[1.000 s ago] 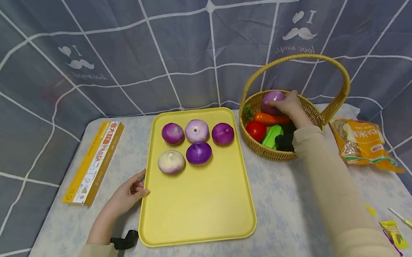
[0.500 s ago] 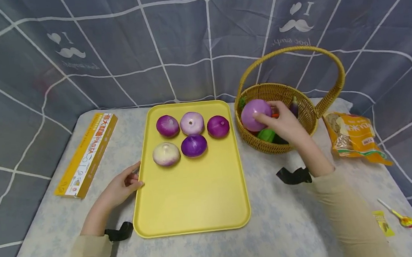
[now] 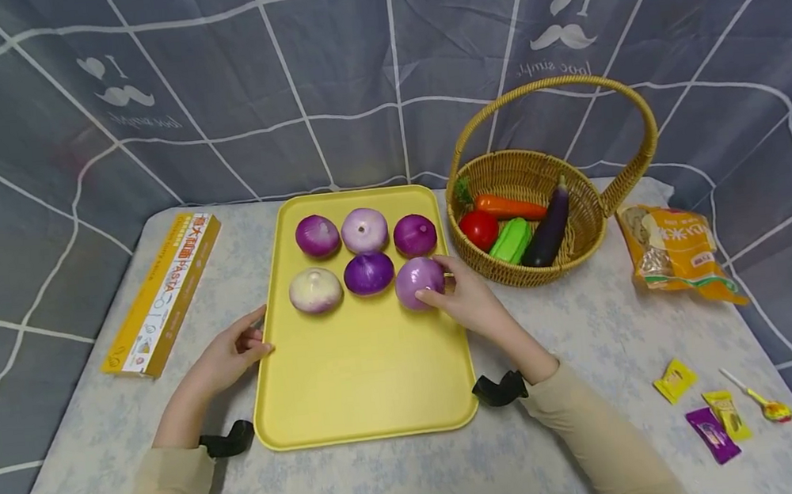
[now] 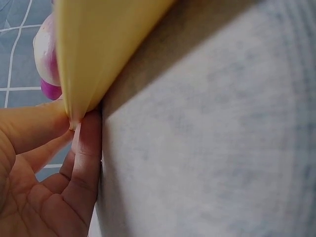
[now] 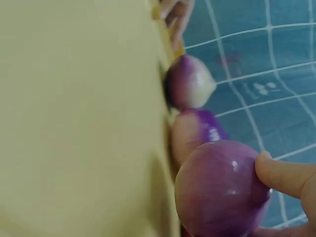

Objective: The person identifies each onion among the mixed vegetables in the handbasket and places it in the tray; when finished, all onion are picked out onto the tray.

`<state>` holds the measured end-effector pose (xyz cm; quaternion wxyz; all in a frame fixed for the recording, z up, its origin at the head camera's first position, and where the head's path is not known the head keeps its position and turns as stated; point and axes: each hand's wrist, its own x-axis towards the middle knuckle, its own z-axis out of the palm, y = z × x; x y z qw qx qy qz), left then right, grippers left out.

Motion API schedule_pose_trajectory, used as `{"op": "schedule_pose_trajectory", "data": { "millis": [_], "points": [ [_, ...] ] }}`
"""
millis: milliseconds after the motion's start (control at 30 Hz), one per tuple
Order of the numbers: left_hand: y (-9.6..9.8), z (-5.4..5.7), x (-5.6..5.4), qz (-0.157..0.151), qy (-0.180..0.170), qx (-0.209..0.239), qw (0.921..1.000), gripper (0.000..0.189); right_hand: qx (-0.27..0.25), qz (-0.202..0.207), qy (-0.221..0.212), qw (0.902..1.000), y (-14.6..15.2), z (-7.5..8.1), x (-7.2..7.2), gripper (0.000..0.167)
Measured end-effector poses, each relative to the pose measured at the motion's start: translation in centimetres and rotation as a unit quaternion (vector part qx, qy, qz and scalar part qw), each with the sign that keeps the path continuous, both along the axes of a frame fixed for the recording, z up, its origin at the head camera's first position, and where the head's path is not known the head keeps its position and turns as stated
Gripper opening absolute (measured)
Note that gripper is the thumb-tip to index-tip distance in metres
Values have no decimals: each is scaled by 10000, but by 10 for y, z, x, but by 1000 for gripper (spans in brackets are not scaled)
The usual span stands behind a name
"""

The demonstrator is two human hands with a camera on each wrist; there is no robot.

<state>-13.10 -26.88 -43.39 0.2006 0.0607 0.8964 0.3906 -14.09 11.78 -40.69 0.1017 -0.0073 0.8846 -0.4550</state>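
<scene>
My right hand [image 3: 468,296] holds a light purple onion [image 3: 420,283] between thumb and fingers, over the right side of the yellow tray [image 3: 362,377]. In the right wrist view the held onion [image 5: 222,190] is close over the tray surface, beside a darker onion [image 5: 195,133]. Several other onions stand in two rows at the tray's far end, among them a whitish one [image 3: 316,290] and a deep purple one [image 3: 368,273]. My left hand [image 3: 231,357] pinches the tray's left rim. The left wrist view has its thumb on the rim [image 4: 79,94] and fingers below.
Right of the tray stands a wicker basket [image 3: 468,252] with a tomato [image 3: 479,229], carrot [image 3: 510,206], green vegetable [image 3: 512,241] and eggplant [image 3: 549,230]. An orange bag [image 3: 679,251], small candies [image 3: 675,380] and a lollipop [image 3: 775,410] lie farther right. A pasta box [image 3: 162,293] lies left.
My right hand has lifted the light purple onion from the basket and carried it left over the tray. My left hand has stayed at the tray's rim.
</scene>
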Motion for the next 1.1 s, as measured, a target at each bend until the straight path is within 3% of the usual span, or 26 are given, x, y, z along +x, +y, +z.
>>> {"op": "schedule_pose_trajectory", "data": {
  "millis": [133, 433, 733, 1100],
  "points": [
    [0, 0, 0, -1, 13, -5, 10000, 69, 206, 76, 100, 9997, -4, -10, -3, 71],
    [2, 0, 3, -9, -83, 174, 9998, 70, 261, 247, -118, 9993, -8, -11, -5, 78],
    [1, -1, 2, 32, -173, 58, 9998, 70, 340, 136, -88, 9993, -2, -3, -1, 79],
    [-2, 1, 0, 37, -23, -171, 9998, 68, 91, 281, 256, 9992, 5, 14, 9, 61]
  ]
}}
